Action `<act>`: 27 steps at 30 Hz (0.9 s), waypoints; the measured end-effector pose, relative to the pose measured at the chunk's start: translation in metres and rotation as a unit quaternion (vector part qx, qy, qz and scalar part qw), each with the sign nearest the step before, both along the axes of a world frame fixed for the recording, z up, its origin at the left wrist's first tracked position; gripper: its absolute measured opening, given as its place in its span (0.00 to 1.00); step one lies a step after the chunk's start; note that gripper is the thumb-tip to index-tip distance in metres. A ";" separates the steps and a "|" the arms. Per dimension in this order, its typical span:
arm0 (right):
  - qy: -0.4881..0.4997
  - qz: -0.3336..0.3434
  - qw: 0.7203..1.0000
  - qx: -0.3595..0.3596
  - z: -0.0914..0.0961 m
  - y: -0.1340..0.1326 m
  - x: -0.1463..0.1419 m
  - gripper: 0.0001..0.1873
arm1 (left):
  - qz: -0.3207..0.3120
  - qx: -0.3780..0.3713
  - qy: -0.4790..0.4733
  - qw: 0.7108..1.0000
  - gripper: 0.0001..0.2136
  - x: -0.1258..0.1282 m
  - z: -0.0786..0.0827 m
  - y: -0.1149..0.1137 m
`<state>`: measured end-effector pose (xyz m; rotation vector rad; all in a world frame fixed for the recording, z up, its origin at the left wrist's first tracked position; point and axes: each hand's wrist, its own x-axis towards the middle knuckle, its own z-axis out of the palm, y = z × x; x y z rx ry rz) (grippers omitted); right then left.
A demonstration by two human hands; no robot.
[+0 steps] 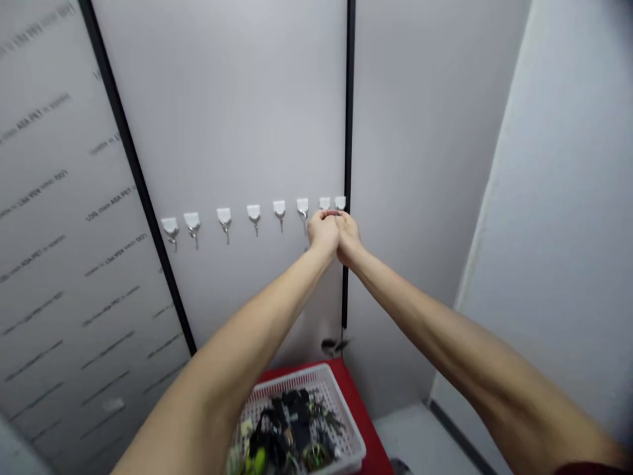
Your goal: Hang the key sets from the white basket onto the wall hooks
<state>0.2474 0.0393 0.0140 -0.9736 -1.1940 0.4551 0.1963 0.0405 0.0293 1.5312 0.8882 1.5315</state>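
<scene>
Both arms reach forward to the grey panel (222,119), where my hands meet at the right end of a row of white adhesive hooks. My left hand (324,232) is closed, its fingers curled in at the front. Pressed against it, my right hand (349,236) is closed too. Whatever the fingers hold is hidden behind the hands. Just above them are two white hook bases (324,202), their lower parts covered. To the left hang several more hooks with metal ends, such as the nearest hook (302,206).
Below stands a white plastic basket (353,432) filled with tangled dark, green and yellow items, on a red surface (363,415). A dark blurred object (333,346) is behind it. Black strips (349,99) divide the wall panels. A white wall (558,198) rises at right.
</scene>
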 end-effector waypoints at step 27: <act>-0.161 0.032 0.975 -0.149 -0.306 -0.074 0.062 0.12 | -0.089 -0.024 0.559 0.824 0.16 -0.088 -0.279 -0.056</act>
